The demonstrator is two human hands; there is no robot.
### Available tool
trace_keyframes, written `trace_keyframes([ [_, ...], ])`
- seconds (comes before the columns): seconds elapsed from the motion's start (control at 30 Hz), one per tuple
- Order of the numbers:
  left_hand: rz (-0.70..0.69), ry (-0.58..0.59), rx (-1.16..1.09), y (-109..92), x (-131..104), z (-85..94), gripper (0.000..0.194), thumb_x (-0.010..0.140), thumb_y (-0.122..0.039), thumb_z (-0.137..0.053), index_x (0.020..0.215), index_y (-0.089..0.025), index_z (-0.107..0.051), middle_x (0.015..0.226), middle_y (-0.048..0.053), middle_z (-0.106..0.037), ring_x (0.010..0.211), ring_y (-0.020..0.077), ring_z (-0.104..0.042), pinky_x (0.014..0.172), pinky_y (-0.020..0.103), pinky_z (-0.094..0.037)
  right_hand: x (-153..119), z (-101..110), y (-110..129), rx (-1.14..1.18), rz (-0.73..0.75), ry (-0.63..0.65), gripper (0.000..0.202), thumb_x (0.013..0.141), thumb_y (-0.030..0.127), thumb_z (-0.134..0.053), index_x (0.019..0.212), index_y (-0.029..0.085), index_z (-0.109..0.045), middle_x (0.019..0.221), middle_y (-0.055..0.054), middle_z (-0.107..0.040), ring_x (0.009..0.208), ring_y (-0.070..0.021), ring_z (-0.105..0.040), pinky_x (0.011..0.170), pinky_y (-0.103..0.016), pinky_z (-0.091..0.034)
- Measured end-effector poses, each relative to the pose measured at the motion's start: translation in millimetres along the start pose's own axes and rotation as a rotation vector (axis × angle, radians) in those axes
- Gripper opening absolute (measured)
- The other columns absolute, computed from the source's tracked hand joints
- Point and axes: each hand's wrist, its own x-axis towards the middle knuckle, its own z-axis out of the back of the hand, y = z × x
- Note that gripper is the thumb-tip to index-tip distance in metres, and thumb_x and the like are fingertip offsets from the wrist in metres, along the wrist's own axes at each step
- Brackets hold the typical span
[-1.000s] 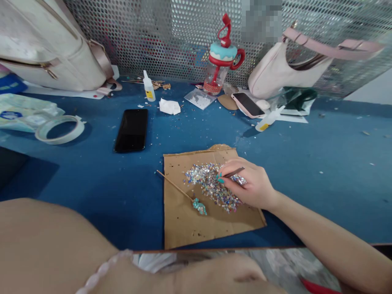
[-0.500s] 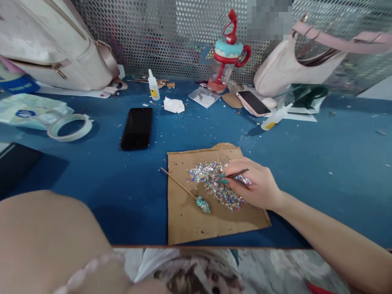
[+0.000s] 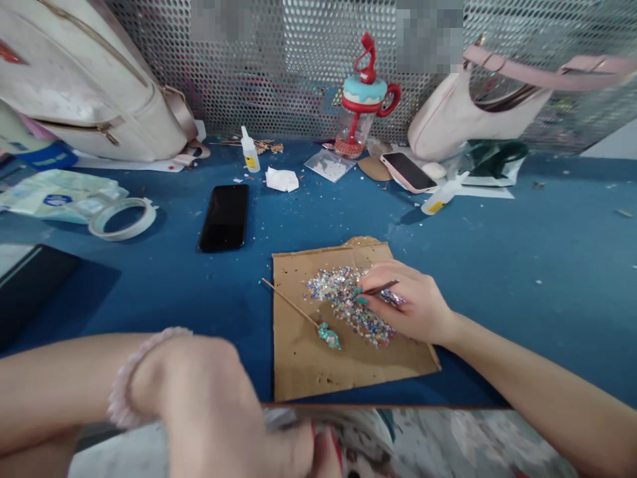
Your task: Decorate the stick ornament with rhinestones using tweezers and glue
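Note:
My right hand [image 3: 415, 302] is closed around a pair of dark tweezers [image 3: 383, 288], its fingertips down among a spread of small glittery rhinestones [image 3: 336, 282]. These lie on a square of brown cardboard [image 3: 308, 382]. Left of them rests a thin wooden stick [image 3: 291, 301], its lower end bearing a lump covered in turquoise and silvery stones [image 3: 329, 336]. My left hand [image 3: 213, 398], with a pale beaded bracelet at the wrist, hangs blurred in front of the table edge. Its fingers run low in the view, and whether they hold anything is unclear.
A black phone [image 3: 225, 218], a tape roll [image 3: 123, 219] and a dark flat case [image 3: 34, 282] lie to the left. Farther back are glue bottles [image 3: 250, 153], a red-handled cup [image 3: 355, 123], a pink phone [image 3: 408, 172] and two bags [image 3: 442, 116].
My left arm has come up and forward, bringing the left hand and its bracelet into clear view. The view has shifted slightly. My right hand stays at the stones.

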Motion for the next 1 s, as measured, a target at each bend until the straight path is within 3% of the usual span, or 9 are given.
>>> trace_keyframes([
  [0.13, 0.046, -0.031, -0.054, 19.7, -12.8, -5.5, 0.026, 0.091, -0.045, -0.049, 0.083, -0.026, -0.065, 0.078, 0.008, -0.061, 0.075, 0.0197, -0.060, 0.061, 0.035, -0.049, -0.6, 1.0, 0.6, 0.033, -0.022, -0.006, 0.007, 0.087, 0.013, -0.057, 0.085, 0.020, -0.058, 0.073, -0.001, -0.067, 0.070, -0.0148, -0.063, 0.069, -0.031, -0.051],
  [0.27, 0.050, -0.072, -0.146, 48.0, -26.0, -7.6, 0.027, 0.090, -0.043, -0.050, 0.073, -0.024, -0.059, 0.064, 0.004, -0.053, 0.061, 0.0171, -0.052, 0.053, 0.033, -0.041, -1.8, 4.7, -2.7, 0.290, -0.078, 0.118, 0.007, 0.089, 0.016, -0.058, 0.083, 0.018, -0.061, 0.076, -0.003, -0.067, 0.072, -0.0134, -0.063, 0.071, -0.031, -0.052],
  [0.43, -0.276, -0.121, -0.098, 76.7, -31.2, -13.3, 0.029, 0.089, -0.023, -0.052, 0.061, -0.021, -0.047, 0.054, -0.002, -0.042, 0.050, 0.0119, -0.041, 0.043, 0.031, -0.024, -1.3, 14.4, -11.9, 0.456, -0.139, 0.268, 0.005, 0.089, 0.020, -0.061, 0.085, 0.017, -0.064, 0.080, -0.004, -0.069, 0.076, -0.0130, -0.064, 0.072, -0.030, -0.053],
  [0.6, -0.272, -0.068, -0.069, 82.4, -31.5, -21.2, 0.031, 0.090, -0.028, -0.051, 0.060, -0.021, -0.047, 0.053, -0.003, -0.040, 0.050, 0.0118, -0.040, 0.044, 0.032, -0.021, 3.1, 26.1, -15.6, 0.374, -0.139, 0.409, 0.008, 0.089, 0.018, -0.059, 0.083, 0.018, -0.064, 0.079, -0.002, -0.068, 0.075, -0.0122, -0.064, 0.076, -0.030, -0.053],
  [0.8, -0.277, -0.168, -0.033, 82.7, -32.3, -22.1, 0.028, 0.086, -0.028, -0.053, 0.060, -0.020, -0.047, 0.054, -0.002, -0.042, 0.051, 0.0127, -0.042, 0.045, 0.032, -0.025, 5.7, 32.7, -14.0, 0.338, -0.118, 0.455, 0.008, 0.090, 0.022, -0.059, 0.085, 0.019, -0.064, 0.080, -0.001, -0.070, 0.077, -0.0127, -0.064, 0.081, -0.030, -0.052],
  [1.0, -0.251, -0.146, -0.037, 83.9, -31.0, -24.1, 0.027, 0.088, -0.029, -0.051, 0.062, -0.021, -0.048, 0.054, -0.003, -0.043, 0.052, 0.0122, -0.045, 0.046, 0.031, -0.027, 6.3, 37.2, -12.9, 0.354, -0.123, 0.493, 0.007, 0.090, 0.024, -0.060, 0.085, 0.020, -0.063, 0.079, 0.000, -0.069, 0.077, -0.0129, -0.063, 0.080, -0.031, -0.051],
])
